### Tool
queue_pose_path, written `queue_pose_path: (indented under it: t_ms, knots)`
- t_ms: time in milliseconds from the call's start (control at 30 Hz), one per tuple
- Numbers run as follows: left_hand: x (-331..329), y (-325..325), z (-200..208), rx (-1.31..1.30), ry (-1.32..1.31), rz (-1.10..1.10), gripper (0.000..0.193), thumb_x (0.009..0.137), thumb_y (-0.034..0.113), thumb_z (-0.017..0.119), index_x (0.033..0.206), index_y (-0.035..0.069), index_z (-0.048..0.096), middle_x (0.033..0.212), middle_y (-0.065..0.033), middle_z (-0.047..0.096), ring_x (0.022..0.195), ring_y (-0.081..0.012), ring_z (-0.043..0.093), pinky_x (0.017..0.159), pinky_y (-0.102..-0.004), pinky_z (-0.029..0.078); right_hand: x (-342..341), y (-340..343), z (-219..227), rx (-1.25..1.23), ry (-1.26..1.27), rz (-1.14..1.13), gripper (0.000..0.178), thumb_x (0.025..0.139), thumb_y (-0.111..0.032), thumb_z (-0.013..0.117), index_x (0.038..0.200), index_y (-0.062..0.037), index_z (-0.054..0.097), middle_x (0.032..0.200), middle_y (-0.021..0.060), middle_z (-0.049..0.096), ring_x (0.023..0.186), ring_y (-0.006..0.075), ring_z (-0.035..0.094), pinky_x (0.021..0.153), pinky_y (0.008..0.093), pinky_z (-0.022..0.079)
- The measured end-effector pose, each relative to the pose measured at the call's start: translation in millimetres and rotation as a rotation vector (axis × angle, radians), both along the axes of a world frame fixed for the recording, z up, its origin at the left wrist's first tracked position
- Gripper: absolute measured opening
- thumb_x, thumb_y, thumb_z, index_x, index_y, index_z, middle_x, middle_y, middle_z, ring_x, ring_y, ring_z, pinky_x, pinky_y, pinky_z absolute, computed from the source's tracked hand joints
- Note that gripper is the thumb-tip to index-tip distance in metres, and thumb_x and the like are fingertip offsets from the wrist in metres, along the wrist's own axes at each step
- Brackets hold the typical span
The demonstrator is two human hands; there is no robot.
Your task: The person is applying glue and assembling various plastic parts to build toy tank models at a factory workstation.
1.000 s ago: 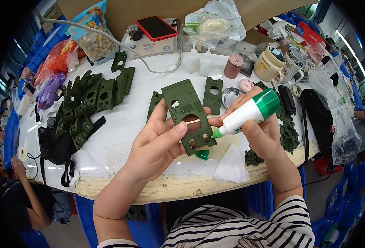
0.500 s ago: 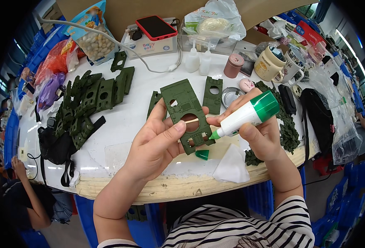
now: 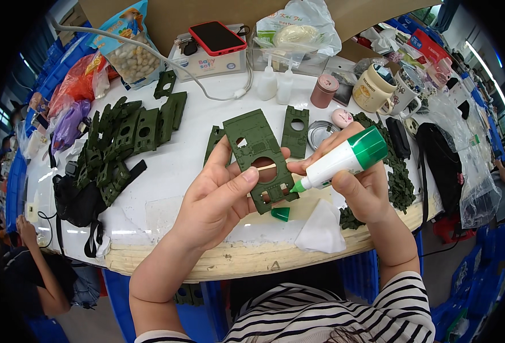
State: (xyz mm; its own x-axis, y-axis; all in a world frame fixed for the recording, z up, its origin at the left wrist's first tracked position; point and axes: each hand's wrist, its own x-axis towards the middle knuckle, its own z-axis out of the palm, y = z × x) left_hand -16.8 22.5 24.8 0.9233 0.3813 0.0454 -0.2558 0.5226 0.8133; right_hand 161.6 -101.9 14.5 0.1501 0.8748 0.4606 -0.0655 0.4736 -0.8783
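In the middle, my left hand (image 3: 215, 197) is closed around the left edge of a dark green plastic tank hull part (image 3: 252, 134), its thumb on the upper face. The part is tilted, with a large round hole and smaller cut-outs. A thin pale stick (image 3: 267, 167) shows across the round hole; what holds it is hidden. My right hand (image 3: 364, 191) grips a white glue bottle (image 3: 332, 167) with a green base, tipped so its green nozzle meets the part's lower right corner. Below the part lies a small green cap (image 3: 280, 214). A white cloth (image 3: 321, 230) rests near the table edge.
Stacked green plastic parts (image 3: 129, 131) lie at the left beside a black bag (image 3: 78, 200). More small green pieces (image 3: 398, 186) are heaped at the right. Two squeeze bottles (image 3: 268, 83), a pink tin (image 3: 324, 91) and mugs (image 3: 374, 88) stand behind. Another person's arm (image 3: 44, 268) shows far left.
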Motion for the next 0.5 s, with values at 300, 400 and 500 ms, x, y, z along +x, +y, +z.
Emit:
queue_pose_path:
  t_ms: [300, 400, 500]
  knots:
    - [-0.1, -0.1, -0.2, -0.004, 0.005, 0.006, 0.053, 0.094, 0.014, 0.045, 0.139, 0.004, 0.019, 0.133, -0.0245, 0.041, 0.120, -0.0314, 0.049, 0.095, -0.0446, 0.046, -0.7, -0.9, 0.5, -0.024, 0.007, -0.016, 0.028, 0.091, -0.012, 0.056, 0.112, -0.0016, 0.041, 0.101, 0.0149, 0.062, 0.103, 0.0243, 0.061, 0.088, 0.0359, 0.047]
    - [0.7, 1.0, 1.6, -0.022, 0.006, 0.008, 0.052, 0.093, 0.012, 0.044, 0.139, 0.004, 0.020, 0.132, -0.0250, 0.041, 0.121, -0.0330, 0.048, 0.095, -0.0456, 0.046, -5.6, -0.8, 3.3, -0.128, 0.140, -0.162, 0.042, 0.090, -0.037, 0.056, 0.106, -0.0006, 0.045, 0.093, 0.0118, 0.059, 0.092, 0.0275, 0.064, 0.082, 0.0403, 0.052]
    - [-1.2, 1.6, 6.8, -0.024, 0.018, 0.044, 0.050, 0.093, 0.011, 0.043, 0.138, 0.005, 0.022, 0.131, -0.0266, 0.042, 0.121, -0.0361, 0.047, 0.093, -0.0468, 0.047, -0.6, -2.0, 3.7, -0.159, 0.322, -0.208, 0.042, 0.093, -0.038, 0.050, 0.112, -0.0019, 0.043, 0.094, 0.0123, 0.060, 0.091, 0.0285, 0.065, 0.082, 0.0406, 0.051]
